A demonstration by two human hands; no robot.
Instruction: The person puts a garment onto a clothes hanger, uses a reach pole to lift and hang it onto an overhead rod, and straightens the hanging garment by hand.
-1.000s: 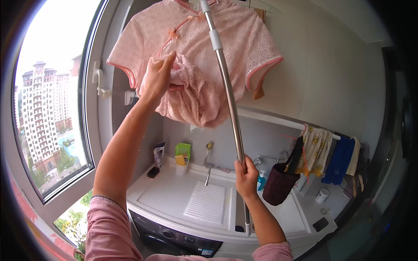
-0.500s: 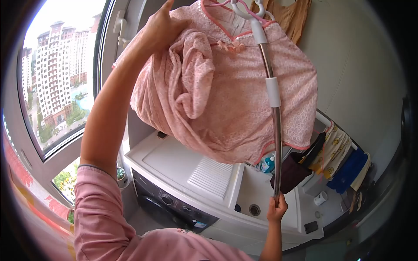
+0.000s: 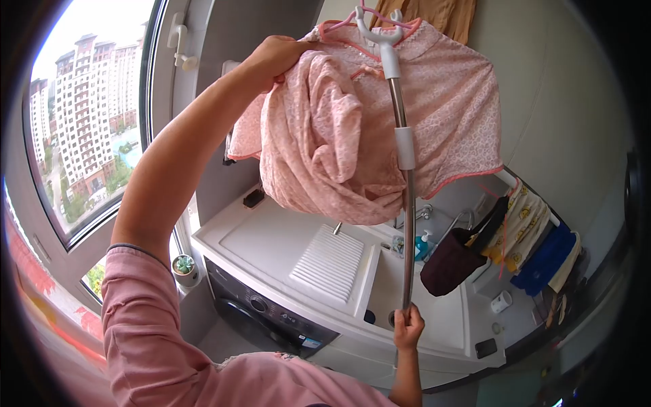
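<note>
A pink patterned top [image 3: 312, 136] with coral trim hangs in front of me on a pink hanger [image 3: 339, 26]. The forked white head [image 3: 388, 42] of a metal clothes pole [image 3: 399, 102] is up at the hanger. My left hand [image 3: 279, 55] is closed on the top's left shoulder near the neckline; its fingertips are partly hidden by cloth. Lower down, my right hand [image 3: 409, 327] wraps round the pole's shaft above the sink [image 3: 441, 319]. The top's left part is bunched in folds, while its right side spreads out flat.
Below are a white washboard counter [image 3: 329, 264] and a dark washing machine [image 3: 254, 305]. A soap bottle [image 3: 422, 245] stands behind the sink. Cloths [image 3: 536, 237] hang on a rail at right. The window [image 3: 88, 129] and a potted succulent [image 3: 183, 266] are at left.
My left hand has come lower and slightly right with the top. The pole and my right hand have shifted left. The top's lower edge is higher, uncovering the faucet behind the sink.
</note>
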